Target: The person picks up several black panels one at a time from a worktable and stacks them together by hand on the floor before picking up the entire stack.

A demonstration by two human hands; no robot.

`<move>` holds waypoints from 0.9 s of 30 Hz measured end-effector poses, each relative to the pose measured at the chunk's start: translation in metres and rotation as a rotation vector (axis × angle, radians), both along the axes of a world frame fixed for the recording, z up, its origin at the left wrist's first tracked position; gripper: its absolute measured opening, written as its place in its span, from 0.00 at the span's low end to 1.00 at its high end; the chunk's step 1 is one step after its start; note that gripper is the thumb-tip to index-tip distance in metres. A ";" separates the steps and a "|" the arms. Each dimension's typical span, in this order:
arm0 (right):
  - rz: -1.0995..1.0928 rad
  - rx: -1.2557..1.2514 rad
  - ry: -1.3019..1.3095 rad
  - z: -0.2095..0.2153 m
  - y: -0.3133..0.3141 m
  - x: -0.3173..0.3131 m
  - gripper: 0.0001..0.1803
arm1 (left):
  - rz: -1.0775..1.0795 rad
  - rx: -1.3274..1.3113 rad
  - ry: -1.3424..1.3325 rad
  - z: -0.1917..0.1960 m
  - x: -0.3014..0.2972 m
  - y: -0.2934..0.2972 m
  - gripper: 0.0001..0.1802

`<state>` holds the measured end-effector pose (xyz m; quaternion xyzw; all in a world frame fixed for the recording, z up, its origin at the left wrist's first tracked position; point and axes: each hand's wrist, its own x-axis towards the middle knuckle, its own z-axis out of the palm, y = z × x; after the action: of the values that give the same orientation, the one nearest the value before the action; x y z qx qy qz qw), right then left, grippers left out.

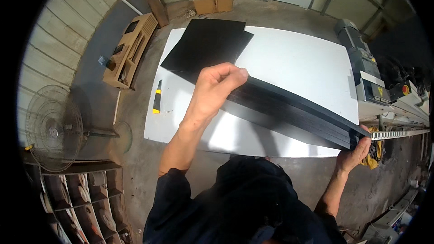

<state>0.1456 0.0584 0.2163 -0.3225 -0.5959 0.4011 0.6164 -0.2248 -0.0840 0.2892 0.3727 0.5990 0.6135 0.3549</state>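
Note:
A long black channel-shaped piece (294, 110), with lengthwise ridges along its inner side, slants across the white table, raised at least in part above it. My left hand (212, 83) is closed in a pinch at its left end, thumb along the top edge. My right hand (355, 151) grips its right end, past the table's right front corner, with the fingers partly hidden behind the piece. Beyond my left hand, flat black sheets (210, 40) lie overlapping on the table. A yellow and black utility knife (157, 99) lies to the left of that hand.
The white table (312, 56) spans the middle. At right stands a grey machine (361, 58) with a slotted rail (398, 134). A wooden shelf unit (131, 49) and a floor fan (54, 129) are at left. Pigeonhole racks (88, 199) sit lower left, a cardboard box (213, 3) at the back.

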 end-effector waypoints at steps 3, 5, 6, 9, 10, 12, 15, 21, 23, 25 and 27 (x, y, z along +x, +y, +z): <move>0.036 0.015 0.008 -0.002 -0.001 0.003 0.24 | -0.021 0.065 -0.107 -0.003 0.001 -0.004 0.13; -0.025 0.017 0.013 0.000 -0.004 -0.003 0.23 | 0.003 0.059 -0.100 -0.001 0.003 -0.005 0.15; -0.058 0.021 0.016 0.002 -0.005 -0.006 0.23 | 0.010 0.068 -0.083 -0.001 0.004 -0.005 0.16; -0.062 0.019 0.000 0.004 -0.005 -0.007 0.23 | 0.029 0.095 -0.056 -0.002 0.007 -0.005 0.18; -0.061 0.018 -0.004 0.004 -0.005 -0.007 0.23 | 0.036 0.099 -0.061 -0.003 0.008 -0.005 0.18; -0.071 0.027 -0.012 0.003 -0.003 -0.006 0.23 | 0.043 0.106 -0.072 -0.004 0.009 -0.004 0.18; -0.080 0.029 -0.019 0.001 -0.002 -0.005 0.24 | 0.048 0.110 -0.084 -0.004 0.010 -0.003 0.19; -0.081 0.041 -0.032 0.002 0.000 -0.005 0.24 | 0.024 0.125 -0.107 -0.013 -0.001 -0.002 0.23; -0.073 0.034 -0.026 0.002 0.001 -0.006 0.24 | 0.005 0.130 -0.057 -0.021 -0.006 -0.002 0.26; -0.067 0.015 -0.013 0.000 0.001 -0.006 0.25 | -0.033 0.290 -0.156 -0.021 -0.009 -0.004 0.26; -0.062 -0.016 -0.024 -0.002 0.002 0.002 0.25 | -0.061 0.365 -0.104 -0.026 -0.013 -0.006 0.28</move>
<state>0.1472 0.0607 0.2144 -0.3505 -0.5899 0.3825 0.6188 -0.2380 -0.0903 0.2629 0.4168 0.4470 0.7193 0.3302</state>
